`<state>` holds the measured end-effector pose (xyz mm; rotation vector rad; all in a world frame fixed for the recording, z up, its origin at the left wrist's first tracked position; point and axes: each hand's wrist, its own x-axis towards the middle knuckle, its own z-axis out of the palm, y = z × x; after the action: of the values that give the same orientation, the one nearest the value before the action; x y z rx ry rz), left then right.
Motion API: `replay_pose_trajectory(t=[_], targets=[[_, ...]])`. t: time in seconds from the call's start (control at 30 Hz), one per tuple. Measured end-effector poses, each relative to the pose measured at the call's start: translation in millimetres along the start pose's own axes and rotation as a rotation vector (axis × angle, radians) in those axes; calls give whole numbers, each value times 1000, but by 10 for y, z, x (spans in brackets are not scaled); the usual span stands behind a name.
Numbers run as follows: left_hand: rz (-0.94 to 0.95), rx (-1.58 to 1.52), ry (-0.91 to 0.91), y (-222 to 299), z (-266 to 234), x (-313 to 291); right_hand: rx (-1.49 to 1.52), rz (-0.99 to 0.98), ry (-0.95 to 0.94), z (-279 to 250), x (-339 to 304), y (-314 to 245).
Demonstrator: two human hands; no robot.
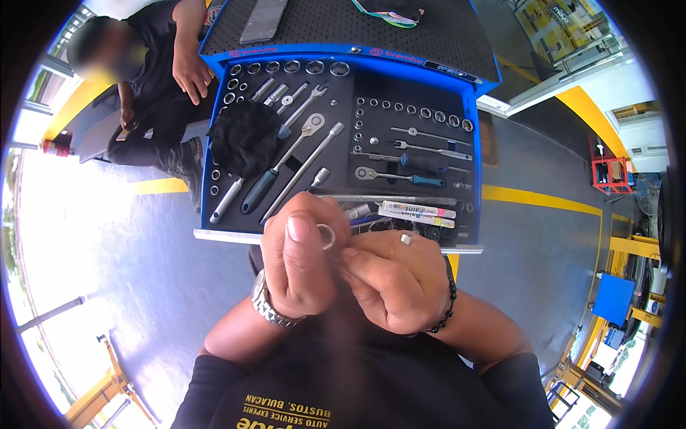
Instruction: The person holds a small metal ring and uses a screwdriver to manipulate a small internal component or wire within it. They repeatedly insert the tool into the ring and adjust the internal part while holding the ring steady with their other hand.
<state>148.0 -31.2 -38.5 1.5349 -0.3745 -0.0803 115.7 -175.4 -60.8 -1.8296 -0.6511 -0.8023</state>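
Note:
My left hand is closed, thumb up, above the front edge of a blue tool drawer. Between its fingers shows a small round metal ring-like piece, perhaps a socket's open end; most of it is hidden. Close against it, my right hand is pinched shut, its fingertips meeting the left fingers. What the right fingertips hold, if anything, cannot be made out. Just beyond the hands, two white paint markers lie in the drawer. A black cloth is bunched over the drawer's left side.
Dark foam in the drawer holds several sockets, a large ratchet, a small ratchet and an extension bar. A phone lies on the cabinet's black mat. Another person sits at the far left.

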Motion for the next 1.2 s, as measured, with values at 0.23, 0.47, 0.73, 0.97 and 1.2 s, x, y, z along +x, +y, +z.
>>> replay_pose_trajectory(t=[0.23, 0.47, 0.73, 0.97, 1.2], targets=[[25, 4, -175, 27, -33, 59, -50, 87, -201, -341, 259, 59], [-292, -320, -361, 215, -66, -6, 206, 246, -187, -458, 315, 8], [-162, -202, -17, 76, 181, -54, -111, -113, -2, -238, 94, -50], [-5, -286, 62, -35, 180, -137, -138, -162, 57, -106, -1, -76], [-56, -385, 85, -31, 172, -164, -149, -241, 93, -39, -73, -42]])
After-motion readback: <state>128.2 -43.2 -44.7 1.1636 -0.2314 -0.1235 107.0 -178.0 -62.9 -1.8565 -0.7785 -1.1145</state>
